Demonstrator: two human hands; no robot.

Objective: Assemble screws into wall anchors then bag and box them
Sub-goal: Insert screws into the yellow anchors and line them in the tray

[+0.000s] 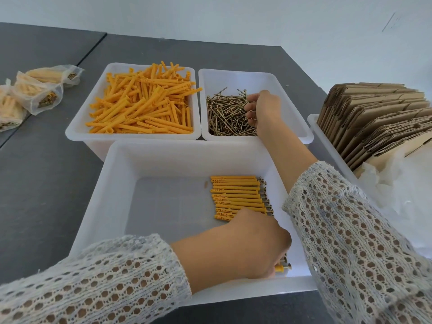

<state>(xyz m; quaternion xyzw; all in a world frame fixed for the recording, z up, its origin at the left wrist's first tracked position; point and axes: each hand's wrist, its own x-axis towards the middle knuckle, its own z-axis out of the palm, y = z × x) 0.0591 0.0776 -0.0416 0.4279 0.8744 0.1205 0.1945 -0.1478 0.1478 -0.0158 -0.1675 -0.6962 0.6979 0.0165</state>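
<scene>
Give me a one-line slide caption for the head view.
Right hand gathers screws from their bin while left hand sets an assembled anchor beside the finished row.

I count four white plastic bins (154, 150) on the table: one at 11 o'clock with loose orange wall anchors (142, 104), too many to count, one at 1 o'clock with a heap of screws (228, 115), also uncountable, one at 3 o'clock with many flat cardboard boxes (374, 120), and the near one with about eleven assembled anchors (238, 195) visible. At 10 o'clock lie about four filled bags (38, 90).
</scene>
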